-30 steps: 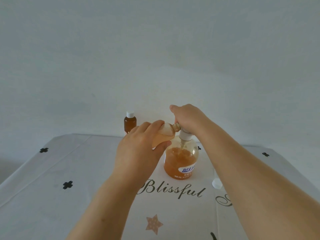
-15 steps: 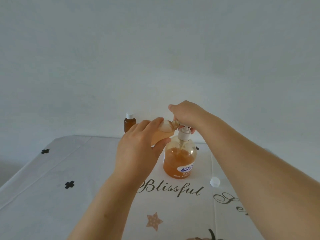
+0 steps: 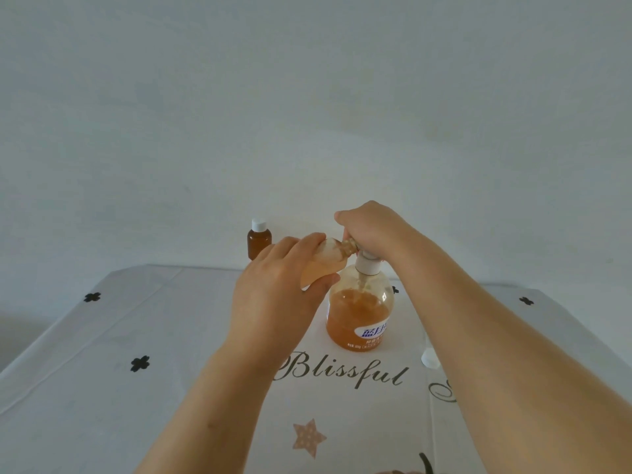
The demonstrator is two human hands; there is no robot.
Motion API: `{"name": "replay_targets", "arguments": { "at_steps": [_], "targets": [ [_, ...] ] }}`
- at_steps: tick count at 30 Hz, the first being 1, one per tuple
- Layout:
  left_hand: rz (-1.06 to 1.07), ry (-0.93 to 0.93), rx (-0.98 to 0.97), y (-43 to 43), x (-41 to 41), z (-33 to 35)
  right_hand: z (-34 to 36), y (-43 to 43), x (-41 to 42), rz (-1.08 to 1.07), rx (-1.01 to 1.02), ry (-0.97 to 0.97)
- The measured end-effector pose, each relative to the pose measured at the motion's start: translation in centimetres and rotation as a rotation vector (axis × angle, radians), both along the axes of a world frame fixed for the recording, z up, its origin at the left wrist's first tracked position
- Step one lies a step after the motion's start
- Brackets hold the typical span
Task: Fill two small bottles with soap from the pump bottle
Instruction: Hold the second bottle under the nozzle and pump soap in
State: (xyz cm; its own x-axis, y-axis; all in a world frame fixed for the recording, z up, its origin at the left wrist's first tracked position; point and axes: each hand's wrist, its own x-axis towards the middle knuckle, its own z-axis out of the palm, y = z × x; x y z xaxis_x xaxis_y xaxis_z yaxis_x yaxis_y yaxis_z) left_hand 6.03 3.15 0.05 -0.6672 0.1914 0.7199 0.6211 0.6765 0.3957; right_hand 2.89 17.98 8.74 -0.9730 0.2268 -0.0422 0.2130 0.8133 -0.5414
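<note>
Tablecloth (image 3: pixel 136 422), white with print, lies nearest; above it left hand (image 3: pixel 273 295) grips a small translucent plastic bottle (image 3: pixel 325 265), tilted, neck meeting the spout of a round clear pump bottle of amber soap (image 3: pixel 359 313); right hand (image 3: pixel 372 230) curls over its pump head. Capped brown bottle (image 3: pixel 259 239) stands far at 11 o'clock. Likely risk: neck slips off spout, soap spills

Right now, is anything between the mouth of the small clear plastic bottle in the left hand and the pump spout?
Nothing visible. The left hand holds the small clear plastic bottle tilted, its uncapped neck up against the right hand, which covers the head of the orange-soap pump bottle. The spout itself is hidden under that hand.
</note>
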Motion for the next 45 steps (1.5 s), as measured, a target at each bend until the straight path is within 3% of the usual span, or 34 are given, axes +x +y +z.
{"name": "replay_targets", "arguments": {
  "at_steps": [9,20,39,45],
  "targets": [
    [-0.001,-0.045,0.011,0.2,0.0,-0.2,-0.9,0.4,-0.6,-0.026,-0.056,0.03],
    [-0.003,0.052,0.042,0.1,0.1,0.2,0.8,-0.2,-0.1,-0.067,-0.022,-0.056],
    [0.035,0.112,-0.017,0.2,-0.3,-0.3,-1.5,0.6,-1.1,-0.079,-0.005,0.083],
    [0.041,0.111,-0.029,0.3,-0.2,-0.4,-1.6,0.7,-1.3,-0.113,-0.08,0.076]
  ]
}}
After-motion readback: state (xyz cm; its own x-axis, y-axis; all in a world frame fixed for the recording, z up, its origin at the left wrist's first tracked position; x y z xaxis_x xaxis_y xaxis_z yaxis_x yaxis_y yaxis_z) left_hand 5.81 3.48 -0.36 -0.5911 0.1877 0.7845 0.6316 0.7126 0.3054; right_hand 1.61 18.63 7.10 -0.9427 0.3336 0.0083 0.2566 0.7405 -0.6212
